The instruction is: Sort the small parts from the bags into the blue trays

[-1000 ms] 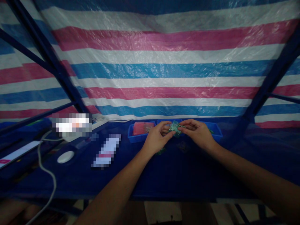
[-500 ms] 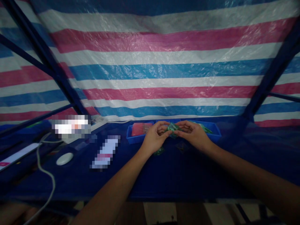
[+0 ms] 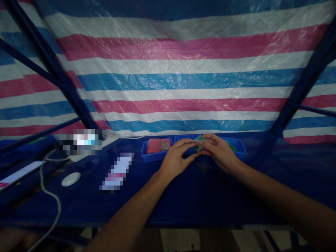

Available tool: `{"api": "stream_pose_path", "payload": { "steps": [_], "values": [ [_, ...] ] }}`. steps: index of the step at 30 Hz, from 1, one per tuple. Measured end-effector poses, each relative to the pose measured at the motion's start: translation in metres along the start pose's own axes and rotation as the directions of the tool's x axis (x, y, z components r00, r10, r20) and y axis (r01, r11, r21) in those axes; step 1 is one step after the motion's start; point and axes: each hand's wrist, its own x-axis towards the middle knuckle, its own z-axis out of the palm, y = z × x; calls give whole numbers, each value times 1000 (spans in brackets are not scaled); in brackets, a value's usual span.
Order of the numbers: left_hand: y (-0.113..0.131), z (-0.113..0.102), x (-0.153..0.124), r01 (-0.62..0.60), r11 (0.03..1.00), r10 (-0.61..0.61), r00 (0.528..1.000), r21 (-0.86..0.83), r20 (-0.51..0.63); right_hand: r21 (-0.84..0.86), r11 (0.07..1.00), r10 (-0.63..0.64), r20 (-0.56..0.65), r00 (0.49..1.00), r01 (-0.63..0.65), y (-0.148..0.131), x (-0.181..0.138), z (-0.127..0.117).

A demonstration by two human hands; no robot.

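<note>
My left hand (image 3: pixel 176 159) and my right hand (image 3: pixel 219 151) meet over the far middle of a dark blue table (image 3: pixel 183 199). Between their fingertips sits a small green piece (image 3: pixel 198 142), perhaps a little circuit board in a clear bag; both hands pinch it. Right behind the hands stands a row of shallow blue trays (image 3: pixel 147 154). The left tray holds pink packets (image 3: pixel 157 145), and the right tray (image 3: pixel 240 146) shows a bit of green. The light is dim and small details are hard to read.
A striped pink, white and blue tarp (image 3: pixel 183 77) hangs behind the table, framed by dark blue bars (image 3: pixel 49 66). On the left lie a white round mouse (image 3: pixel 70 179), a grey cable (image 3: pixel 52 199), a flat white-edged device (image 3: pixel 18 174) and two blurred-out items (image 3: pixel 117 172).
The green piece was lifted and turned between my fingers, and my hands have drawn closer together and slightly down. A green scrap seen under my left hand earlier is now covered.
</note>
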Motion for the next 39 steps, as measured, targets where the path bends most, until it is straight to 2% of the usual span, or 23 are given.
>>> {"api": "stream_pose_path", "payload": {
  "steps": [4,7,11,14,19,22,24,26,27,29,30,31,33,34,36,39],
  "values": [
    [-4,-1,-2,81,996,-79,995,22,-55,36,999,22,73,997,-24,-6,-5,5],
    [-6,-1,-1,176,984,-176,979,-11,-103,-9,1000,15,119,993,-14,-5,-4,5],
    [-11,2,0,292,936,-324,933,-198,-158,-231,966,-109,48,993,117,-1,1,-1],
    [-13,5,0,334,867,-396,912,-370,-106,-343,922,-184,20,983,179,0,1,-3],
    [-13,10,0,340,757,-375,925,-558,55,-271,947,-132,164,978,174,3,2,-3],
    [-15,8,1,308,802,-364,931,-513,-10,-328,913,-226,91,970,243,-1,9,-12],
    [-17,4,1,295,848,-370,925,-440,-92,-472,810,-400,-11,917,348,-12,15,-26],
    [-19,-1,1,301,878,-378,913,-373,-153,-690,596,-603,-45,796,412,-27,20,-44],
    [-20,-3,0,306,885,-382,908,-350,-174,-772,481,-677,-25,736,416,-35,22,-53],
    [-20,-6,0,311,892,-388,899,-328,-202,-887,274,-731,60,680,373,-47,24,-70],
    [-20,-6,0,312,893,-390,897,-325,-208,-916,195,-703,119,701,351,-51,25,-76],
    [-20,-6,0,312,894,-389,897,-322,-212,-930,135,-622,191,760,343,-53,26,-81],
    [-20,-6,0,308,897,-384,898,-317,-215,-928,75,-353,318,880,365,-53,25,-87],
    [-20,-6,0,307,898,-382,899,-315,-215,-924,64,-233,354,906,378,-51,25,-88],
    [-19,-6,0,309,899,-383,899,-311,-212,-922,49,-118,377,919,385,-48,24,-86],
    [-19,-5,0,315,899,-384,901,-303,-200,-934,24,-116,352,929,357,-46,25,-85]
  ]
}}
